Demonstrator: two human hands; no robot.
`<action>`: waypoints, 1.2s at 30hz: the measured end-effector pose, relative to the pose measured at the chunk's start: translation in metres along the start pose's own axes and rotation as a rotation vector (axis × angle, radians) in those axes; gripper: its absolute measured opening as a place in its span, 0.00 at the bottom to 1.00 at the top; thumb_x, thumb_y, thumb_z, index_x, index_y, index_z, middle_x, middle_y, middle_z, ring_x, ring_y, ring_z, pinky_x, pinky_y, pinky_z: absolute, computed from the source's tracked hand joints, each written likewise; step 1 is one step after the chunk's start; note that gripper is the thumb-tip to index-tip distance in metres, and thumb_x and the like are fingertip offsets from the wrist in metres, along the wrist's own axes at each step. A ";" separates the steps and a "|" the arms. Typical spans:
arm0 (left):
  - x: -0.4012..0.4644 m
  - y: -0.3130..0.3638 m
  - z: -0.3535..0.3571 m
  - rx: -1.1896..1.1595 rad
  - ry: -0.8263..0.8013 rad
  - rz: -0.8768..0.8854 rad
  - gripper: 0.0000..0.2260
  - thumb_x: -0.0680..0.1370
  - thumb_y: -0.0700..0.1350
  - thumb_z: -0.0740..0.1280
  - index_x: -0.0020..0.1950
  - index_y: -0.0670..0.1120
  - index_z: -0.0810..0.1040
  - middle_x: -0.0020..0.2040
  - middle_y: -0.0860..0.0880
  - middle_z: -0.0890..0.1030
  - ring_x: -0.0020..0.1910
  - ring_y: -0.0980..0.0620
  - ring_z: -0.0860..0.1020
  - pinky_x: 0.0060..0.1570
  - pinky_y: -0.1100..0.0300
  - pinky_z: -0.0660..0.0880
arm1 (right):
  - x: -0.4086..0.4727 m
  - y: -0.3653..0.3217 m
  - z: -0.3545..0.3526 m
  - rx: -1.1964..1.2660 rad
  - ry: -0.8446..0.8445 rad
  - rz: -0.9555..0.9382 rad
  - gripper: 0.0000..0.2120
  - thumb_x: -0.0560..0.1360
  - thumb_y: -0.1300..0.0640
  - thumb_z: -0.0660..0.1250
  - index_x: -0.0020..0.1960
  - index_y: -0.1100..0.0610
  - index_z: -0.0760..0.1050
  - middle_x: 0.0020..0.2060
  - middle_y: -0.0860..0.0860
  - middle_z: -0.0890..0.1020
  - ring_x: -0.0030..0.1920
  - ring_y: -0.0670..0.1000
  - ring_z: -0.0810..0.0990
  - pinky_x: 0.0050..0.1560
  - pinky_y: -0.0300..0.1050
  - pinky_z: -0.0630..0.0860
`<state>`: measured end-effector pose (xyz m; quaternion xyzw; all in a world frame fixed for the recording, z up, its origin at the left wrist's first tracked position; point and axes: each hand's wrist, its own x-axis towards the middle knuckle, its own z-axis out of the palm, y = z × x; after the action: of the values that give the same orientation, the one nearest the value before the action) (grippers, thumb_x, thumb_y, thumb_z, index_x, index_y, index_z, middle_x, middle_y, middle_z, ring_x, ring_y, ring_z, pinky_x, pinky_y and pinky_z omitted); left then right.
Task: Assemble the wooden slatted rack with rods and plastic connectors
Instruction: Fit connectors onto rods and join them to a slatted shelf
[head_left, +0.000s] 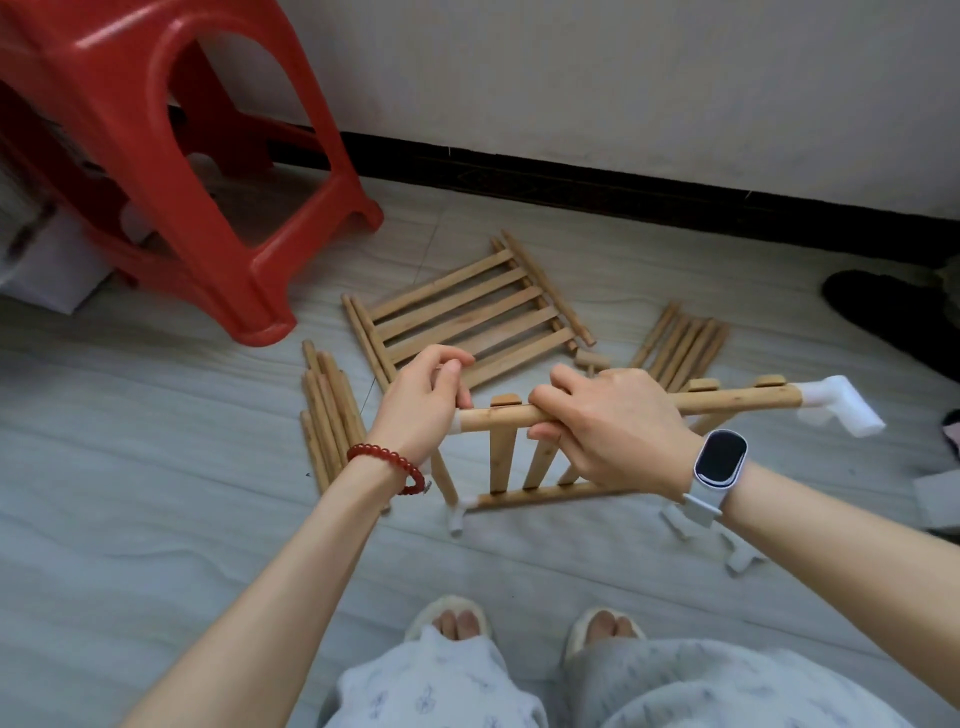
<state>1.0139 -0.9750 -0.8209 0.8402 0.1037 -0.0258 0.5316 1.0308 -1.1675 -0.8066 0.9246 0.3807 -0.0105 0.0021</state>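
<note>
A wooden slatted panel (504, 449) stands on edge on the floor in front of me. My right hand (602, 421) grips its top rail (737, 400) near the middle. My left hand (421, 402) curls round the rail's left end, where a white plastic connector (456, 422) is mostly hidden under the fingers. Another white connector (841, 402) caps the rail's right end. A further white connector (457, 512) sits at the lower left corner, with a rod (445, 475) running up from it.
A second slatted panel (467, 306) lies flat behind. Loose rods lie in bundles at left (327, 415) and right (685, 345). White connectors (743, 556) lie by my right wrist. A red plastic stool (171, 156) stands at left, near the wall. My slippered feet (524, 623) are below.
</note>
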 end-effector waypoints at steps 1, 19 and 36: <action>0.000 0.000 0.000 -0.002 -0.004 0.002 0.10 0.81 0.44 0.55 0.52 0.49 0.75 0.33 0.53 0.77 0.35 0.56 0.75 0.38 0.61 0.70 | 0.001 0.000 0.000 0.005 0.014 -0.004 0.27 0.76 0.40 0.40 0.49 0.56 0.72 0.38 0.50 0.71 0.27 0.56 0.71 0.28 0.45 0.62; -0.003 0.018 -0.006 0.894 -0.140 0.664 0.18 0.76 0.61 0.60 0.55 0.51 0.77 0.45 0.53 0.76 0.41 0.55 0.73 0.37 0.64 0.70 | -0.077 0.082 -0.013 0.066 0.254 0.680 0.15 0.78 0.49 0.58 0.60 0.53 0.75 0.58 0.52 0.76 0.62 0.56 0.71 0.64 0.57 0.62; 0.031 0.051 0.080 1.110 -0.169 0.567 0.13 0.81 0.49 0.55 0.65 0.51 0.65 0.54 0.51 0.75 0.55 0.49 0.74 0.59 0.54 0.64 | -0.048 0.073 0.022 1.178 0.401 0.697 0.16 0.82 0.53 0.51 0.69 0.48 0.64 0.53 0.45 0.75 0.41 0.45 0.77 0.42 0.40 0.76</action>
<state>1.0596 -1.0637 -0.8146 0.9809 -0.1943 -0.0001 0.0086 1.0480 -1.2536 -0.8275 0.8240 -0.0128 -0.0430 -0.5649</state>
